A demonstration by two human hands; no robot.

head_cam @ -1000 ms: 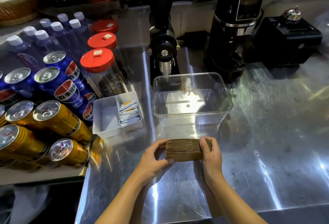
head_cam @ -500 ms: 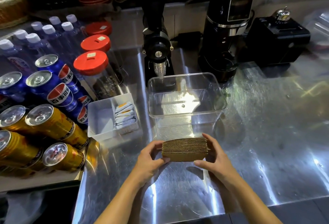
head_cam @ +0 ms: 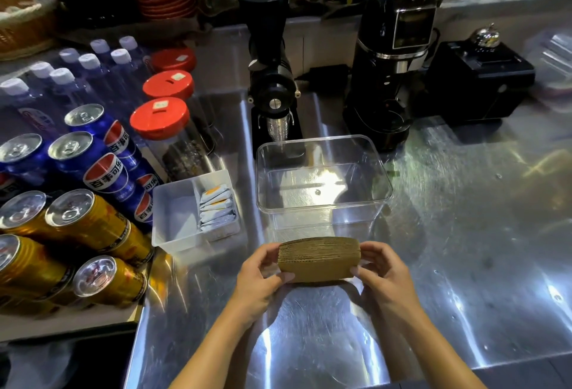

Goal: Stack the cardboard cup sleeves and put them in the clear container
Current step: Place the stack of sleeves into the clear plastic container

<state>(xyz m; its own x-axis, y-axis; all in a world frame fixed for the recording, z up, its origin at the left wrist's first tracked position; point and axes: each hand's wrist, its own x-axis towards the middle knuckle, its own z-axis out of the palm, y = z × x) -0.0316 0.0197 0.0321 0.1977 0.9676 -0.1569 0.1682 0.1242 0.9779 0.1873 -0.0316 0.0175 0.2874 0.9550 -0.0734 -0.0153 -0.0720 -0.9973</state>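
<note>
Stack of cardboard cup sleeves [head_cam: 319, 258] held just in front of the empty clear container [head_cam: 322, 203], seemingly lifted off the steel counter [head_cam: 464, 249], though contact underneath is hard to judge. Stacking looks done; next move calls for raising it over the rim and lowering in. Left hand [head_cam: 258, 277] and right hand [head_cam: 382, 274] clamp opposite ends, fingers curled part-closed.

Left hand [head_cam: 260, 277] and right hand [head_cam: 382, 277] grip sleeve stack [head_cam: 318, 260] ends, just before empty clear container [head_cam: 322, 212].
</note>
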